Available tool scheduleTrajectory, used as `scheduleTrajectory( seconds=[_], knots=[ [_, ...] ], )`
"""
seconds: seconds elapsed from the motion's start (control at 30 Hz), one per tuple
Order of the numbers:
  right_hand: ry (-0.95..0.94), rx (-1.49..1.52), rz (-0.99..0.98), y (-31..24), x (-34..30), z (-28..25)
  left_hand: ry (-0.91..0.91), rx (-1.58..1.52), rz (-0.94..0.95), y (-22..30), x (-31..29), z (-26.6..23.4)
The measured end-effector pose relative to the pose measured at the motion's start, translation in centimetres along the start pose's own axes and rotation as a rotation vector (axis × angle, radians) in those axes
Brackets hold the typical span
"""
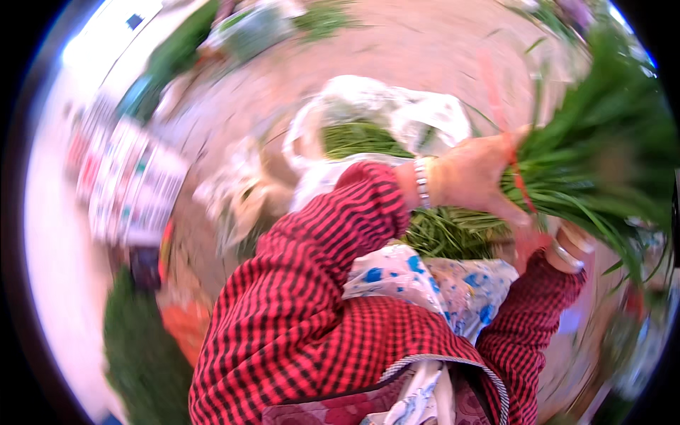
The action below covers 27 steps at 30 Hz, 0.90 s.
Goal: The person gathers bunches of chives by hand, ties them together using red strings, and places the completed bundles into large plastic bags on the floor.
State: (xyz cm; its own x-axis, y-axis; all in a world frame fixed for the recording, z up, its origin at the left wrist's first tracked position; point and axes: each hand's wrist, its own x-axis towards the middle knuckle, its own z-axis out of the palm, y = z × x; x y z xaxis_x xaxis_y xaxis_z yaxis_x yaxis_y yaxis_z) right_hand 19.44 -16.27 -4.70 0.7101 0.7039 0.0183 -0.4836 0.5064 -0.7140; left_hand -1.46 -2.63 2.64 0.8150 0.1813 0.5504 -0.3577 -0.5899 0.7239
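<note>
A thick bunch of long green leaves (595,142), tied with a red band (518,177), is held up at the right. My left hand (471,173), in a red checked sleeve with a silver bangle, grips the bunch at the tie. My right hand (542,244) sits just below it at the cut stalk ends (446,234), mostly hidden by the stalks; its hold cannot be made out. The picture is blurred by motion.
An open white plastic bag (397,113) with more greens lies on the reddish ground ahead. Blurred printed sheets (131,184) lie at the left. More green bunches (142,354) and something orange (185,326) sit at lower left. A white and blue patterned cloth (432,280) covers my lap.
</note>
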Motion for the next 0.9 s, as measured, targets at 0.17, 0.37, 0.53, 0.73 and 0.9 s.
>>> scheduleTrajectory(
  seconds=[0.17,0.37,0.53,0.73,0.9],
  knots=[
    [-0.283,-0.345,0.027,4.6,-3.1,11.7,0.395,0.241,0.106,9.4,-7.2,-12.1],
    [-0.64,-0.644,0.047,10.6,-8.8,19.9,0.624,0.393,0.059,11.6,-21.5,-16.7],
    [-0.967,-0.825,0.048,15.8,-13.9,23.6,0.71,0.464,-0.016,8.2,-29.4,-14.7],
    [-1.298,-0.945,-0.007,19.5,-17.5,26.8,0.967,0.316,-0.261,5.3,-34.4,-11.5],
    [-1.382,-0.901,0.054,20.0,-16.9,26.9,1.221,0.213,-0.694,8.0,-40.3,-11.1]
  ],
)
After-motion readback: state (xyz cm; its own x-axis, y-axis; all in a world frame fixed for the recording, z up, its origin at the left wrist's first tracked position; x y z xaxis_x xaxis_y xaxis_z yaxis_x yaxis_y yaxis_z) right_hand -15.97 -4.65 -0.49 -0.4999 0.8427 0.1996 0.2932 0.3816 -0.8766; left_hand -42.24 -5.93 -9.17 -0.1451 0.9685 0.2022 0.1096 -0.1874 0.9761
